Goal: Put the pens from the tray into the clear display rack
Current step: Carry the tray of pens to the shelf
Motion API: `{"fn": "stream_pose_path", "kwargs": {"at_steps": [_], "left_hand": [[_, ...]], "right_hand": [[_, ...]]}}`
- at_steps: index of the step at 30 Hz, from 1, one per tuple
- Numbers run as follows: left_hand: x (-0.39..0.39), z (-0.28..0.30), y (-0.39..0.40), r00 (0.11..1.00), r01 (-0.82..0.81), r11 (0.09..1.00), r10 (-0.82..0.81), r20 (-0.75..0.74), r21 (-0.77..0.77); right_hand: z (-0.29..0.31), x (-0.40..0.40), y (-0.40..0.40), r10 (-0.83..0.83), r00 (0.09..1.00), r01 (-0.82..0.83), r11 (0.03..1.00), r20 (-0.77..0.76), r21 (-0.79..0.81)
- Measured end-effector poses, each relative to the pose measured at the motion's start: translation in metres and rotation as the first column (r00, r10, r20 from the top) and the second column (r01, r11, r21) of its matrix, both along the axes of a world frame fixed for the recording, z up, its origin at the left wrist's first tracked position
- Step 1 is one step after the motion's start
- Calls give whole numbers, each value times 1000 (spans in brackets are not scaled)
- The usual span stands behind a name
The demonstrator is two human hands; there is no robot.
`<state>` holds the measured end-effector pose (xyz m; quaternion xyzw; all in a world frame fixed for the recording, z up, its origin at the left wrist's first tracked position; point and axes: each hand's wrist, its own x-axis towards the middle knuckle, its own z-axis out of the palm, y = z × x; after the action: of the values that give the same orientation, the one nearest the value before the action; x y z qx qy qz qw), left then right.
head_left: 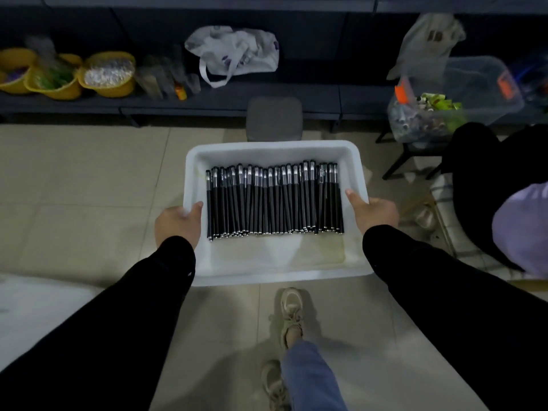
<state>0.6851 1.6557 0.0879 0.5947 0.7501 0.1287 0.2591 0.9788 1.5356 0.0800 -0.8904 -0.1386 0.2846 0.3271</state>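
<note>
A white plastic tray [275,148] is carried in the air in front of me, above a tiled floor. Several black pens [274,200] with silver bands lie side by side across its middle, caps pointing away from me. My left hand [178,223] grips the tray's left rim, thumb inside over the edge. My right hand [373,213] grips the right rim the same way, thumb inside. Both arms wear black sleeves. No clear display rack is in view.
A dark low shelf runs along the back with yellow bowls [106,74], clear cups [161,75] and a white bag [237,51]. A grey stool [274,118] stands just beyond the tray. A clear bin [462,96] and a seated person [504,203] are at right. My feet are below.
</note>
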Motion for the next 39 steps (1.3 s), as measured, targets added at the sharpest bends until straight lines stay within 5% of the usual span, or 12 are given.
{"fn": "stream_pose_path", "kwargs": {"at_steps": [23,39], "left_hand": [[114,13,418,987,100,995,-96,127,-26],[222,-3,491,993,-52,999,53,103,-17]], "right_hand": [[14,85,376,-172,983,173,985,61,-6],[13,213,491,-42,999,42,999,4,-8]]}}
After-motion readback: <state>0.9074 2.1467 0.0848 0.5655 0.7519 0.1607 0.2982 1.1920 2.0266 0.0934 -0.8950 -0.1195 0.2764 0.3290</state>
